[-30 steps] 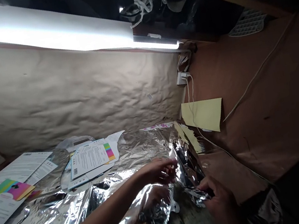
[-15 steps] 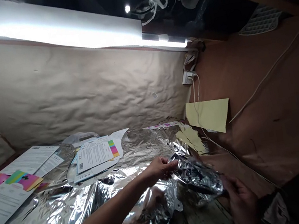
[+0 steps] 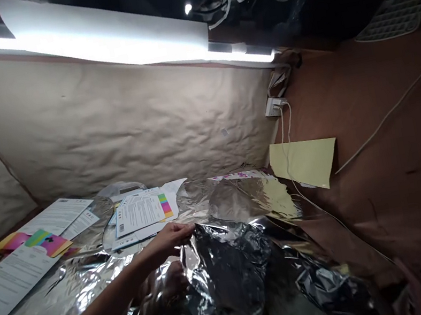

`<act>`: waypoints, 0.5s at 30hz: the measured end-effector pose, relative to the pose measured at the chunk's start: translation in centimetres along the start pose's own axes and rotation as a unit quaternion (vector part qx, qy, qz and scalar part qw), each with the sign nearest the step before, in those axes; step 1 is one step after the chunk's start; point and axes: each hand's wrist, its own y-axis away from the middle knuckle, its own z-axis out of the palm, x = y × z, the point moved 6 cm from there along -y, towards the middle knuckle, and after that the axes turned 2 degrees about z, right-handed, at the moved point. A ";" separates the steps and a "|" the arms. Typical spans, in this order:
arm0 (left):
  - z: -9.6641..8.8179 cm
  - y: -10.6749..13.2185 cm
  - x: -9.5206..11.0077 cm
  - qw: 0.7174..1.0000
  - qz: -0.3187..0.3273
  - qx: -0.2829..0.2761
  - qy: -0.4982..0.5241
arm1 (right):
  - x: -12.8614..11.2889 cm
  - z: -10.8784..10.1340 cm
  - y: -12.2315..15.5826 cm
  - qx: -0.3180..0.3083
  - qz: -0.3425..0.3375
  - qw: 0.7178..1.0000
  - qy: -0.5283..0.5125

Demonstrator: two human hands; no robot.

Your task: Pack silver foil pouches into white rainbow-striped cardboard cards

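My left hand [image 3: 177, 234] is closed in a pinch on the edge of a shiny silver foil sheet [image 3: 230, 268] at the middle of the table. The foil hangs down in creases below the fingers. At the lower right, a dark, crumpled stretch of foil [image 3: 331, 288] reaches toward my right hand [image 3: 413, 279]. That hand is blurred and in shadow, so its fingers and any hold on the foil cannot be made out.
Printed cards [image 3: 139, 213] with coloured stripes lie on the foil-covered table at the left. A yellow sheet [image 3: 305, 162] leans on the brown side wall. A white cable [image 3: 321, 208] runs down from a wall socket [image 3: 275, 106]. A bright tube lamp [image 3: 112, 39] hangs above.
My left hand has moved left with the foil edge, and my right hand has moved right and down. The bunched foil between them is now spread wider.
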 end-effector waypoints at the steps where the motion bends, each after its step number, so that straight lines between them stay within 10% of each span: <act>1: 0.3 0.3 0.1 1.000 0.009 -0.009 -0.016 | -3.4 -0.4 0.0 0.013 -0.063 0.998 -0.002; 5: 2.7 0.4 1.2 0.995 0.067 -0.049 -0.062 | -16.7 0.0 0.3 -0.050 -0.329 0.943 -0.022; 8: 4.3 0.5 2.2 0.989 0.103 -0.071 -0.075 | -22.0 2.3 0.2 -0.135 -0.453 0.881 0.015; 12: 5.5 1.2 3.5 0.978 0.156 -0.108 -0.083 | -20.8 7.0 -3.9 -0.259 -0.420 0.869 0.038; 15: 4.8 1.7 4.0 0.982 0.158 -0.097 -0.025 | -14.0 10.6 -10.7 -0.298 -0.178 0.937 0.046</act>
